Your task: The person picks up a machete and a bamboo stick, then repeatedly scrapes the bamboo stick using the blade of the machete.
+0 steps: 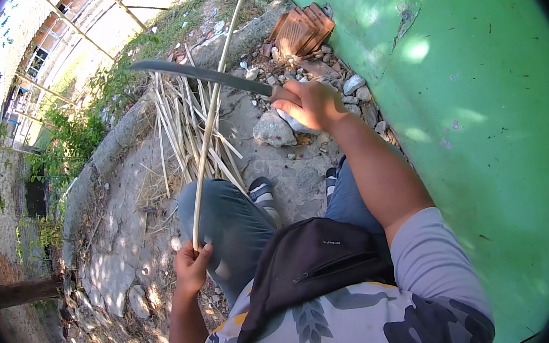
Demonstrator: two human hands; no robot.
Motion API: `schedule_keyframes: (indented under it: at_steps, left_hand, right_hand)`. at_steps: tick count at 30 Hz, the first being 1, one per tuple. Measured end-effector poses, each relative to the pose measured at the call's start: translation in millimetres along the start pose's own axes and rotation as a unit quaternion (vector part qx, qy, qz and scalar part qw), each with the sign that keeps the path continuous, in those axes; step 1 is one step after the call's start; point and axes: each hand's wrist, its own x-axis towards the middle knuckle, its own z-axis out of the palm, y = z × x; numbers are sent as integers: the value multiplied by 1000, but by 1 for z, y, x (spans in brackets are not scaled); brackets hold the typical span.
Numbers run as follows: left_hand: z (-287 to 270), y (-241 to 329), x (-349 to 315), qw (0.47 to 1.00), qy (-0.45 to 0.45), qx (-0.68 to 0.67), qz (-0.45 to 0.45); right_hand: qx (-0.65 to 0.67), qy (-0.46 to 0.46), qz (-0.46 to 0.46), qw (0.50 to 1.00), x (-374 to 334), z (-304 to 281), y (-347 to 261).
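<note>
My left hand [193,267] is closed around the near end of a long, pale wooden strip [208,126], which slants up and away past my left knee to the top of the view. In front of me, my right hand [308,105] grips the handle of a machete [211,76]. Its long dark blade points left and crosses the strip; I cannot tell whether the two touch. Beyond my left knee, a loose pile of similar pale strips [179,124] lies on the ground.
A green wall [476,117] runs along my right side. Stones [274,128] and stacked clay roof tiles [302,30] lie at its foot. A low rounded curb [83,198] curves along the left, with green plants [77,142] beyond. My feet rest on rough stone ground [296,182].
</note>
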Motion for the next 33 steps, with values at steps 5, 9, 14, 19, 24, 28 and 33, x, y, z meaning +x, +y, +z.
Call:
schedule_keyframes:
  at_steps: [5, 9, 14, 19, 24, 28, 33]
  left_hand:
    - [5, 8, 2, 998, 5, 58, -34]
    - [5, 14, 5, 998, 0, 69, -4]
    - [12, 16, 10, 990, 55, 126, 27]
    - [13, 6, 13, 983, 62, 156, 67]
    - [10, 3, 17, 986, 46, 144, 66]
    - [7, 1, 18, 985, 48, 152, 57]
    - [17, 8, 15, 981, 71, 173, 58]
  right_hand:
    - [34, 110, 60, 991, 2, 9, 30]
    - [36, 89, -69, 993, -7, 7, 0]
    - [-17, 22, -243, 970, -9, 7, -33]
    - [-17, 61, -152, 986, -2, -5, -7]
    - [66, 127, 28, 989, 4, -1, 26]
    - [60, 45, -74, 994, -10, -16, -21]
    - [-19, -56, -234, 970, -17, 3, -45]
